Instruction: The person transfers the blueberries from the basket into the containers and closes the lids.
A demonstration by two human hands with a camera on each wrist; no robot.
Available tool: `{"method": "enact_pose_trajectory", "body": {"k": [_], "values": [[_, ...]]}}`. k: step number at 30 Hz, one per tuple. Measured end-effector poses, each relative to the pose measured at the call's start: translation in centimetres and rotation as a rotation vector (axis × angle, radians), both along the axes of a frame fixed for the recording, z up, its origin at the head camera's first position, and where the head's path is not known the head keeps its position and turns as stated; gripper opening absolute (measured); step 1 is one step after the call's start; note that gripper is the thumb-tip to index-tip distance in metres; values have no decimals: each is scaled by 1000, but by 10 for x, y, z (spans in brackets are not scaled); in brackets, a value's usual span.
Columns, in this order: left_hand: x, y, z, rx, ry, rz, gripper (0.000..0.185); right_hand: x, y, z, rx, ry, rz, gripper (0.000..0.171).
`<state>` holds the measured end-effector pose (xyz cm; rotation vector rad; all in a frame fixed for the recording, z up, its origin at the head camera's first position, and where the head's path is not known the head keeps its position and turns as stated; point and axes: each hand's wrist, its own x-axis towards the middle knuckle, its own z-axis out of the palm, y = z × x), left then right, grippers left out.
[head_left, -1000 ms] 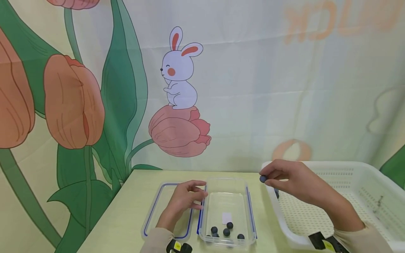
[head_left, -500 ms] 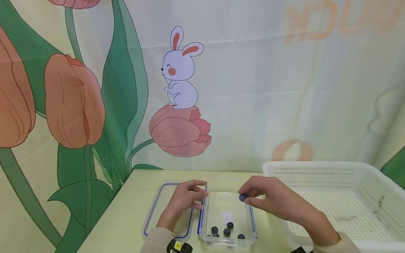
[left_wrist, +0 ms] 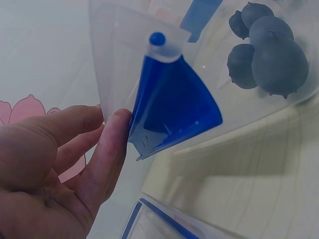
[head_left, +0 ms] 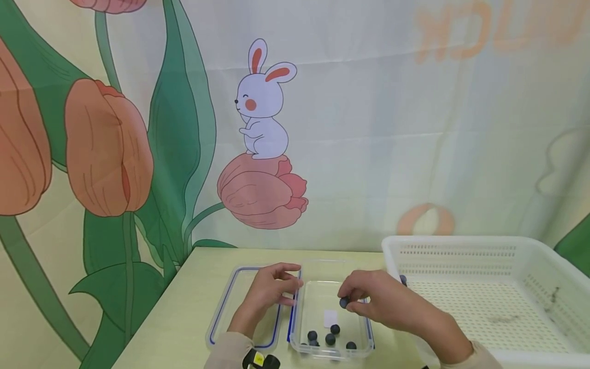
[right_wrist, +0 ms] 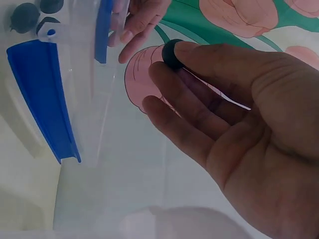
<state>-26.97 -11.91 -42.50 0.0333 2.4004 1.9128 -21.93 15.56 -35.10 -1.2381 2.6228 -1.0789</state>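
Note:
A clear plastic food box (head_left: pixel 301 307) with blue side clips (left_wrist: pixel 172 104) stands on the table, several blueberries (head_left: pixel 330 339) lying toward its near end. My right hand (head_left: pixel 380 297) pinches one blueberry (right_wrist: pixel 172 55) between thumb and fingertips, above the right half of the box. At the box's left wall, my left hand (head_left: pixel 269 292) touches the side with its fingertips near the blue clip. Its fingers are loosely bent in the left wrist view, and I see no clear pinch on the wall.
The box's blue-edged lid (head_left: pixel 221 328) lies flat on the table at the left, partly under my left hand. A white perforated basket (head_left: pixel 488 312) stands on the right, with a blueberry (head_left: pixel 403 280) at its left wall. A printed cloth (head_left: pixel 350 154) hangs behind.
My right hand has moved left from the basket's rim to over the box, carrying the blueberry, and has dropped lower. My left hand has stayed at the box's left side.

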Motion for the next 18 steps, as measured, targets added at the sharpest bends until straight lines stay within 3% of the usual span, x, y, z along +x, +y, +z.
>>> {"method": "enact_pose_trajectory", "body": {"k": [9,18], "values": [[-1,-1,0,5,-1,-9,44,-1,-5,-6,88,-68,7,16],[0,0,1,5,0,-11,42,0,0,-3,74,-40,4,18]]}}
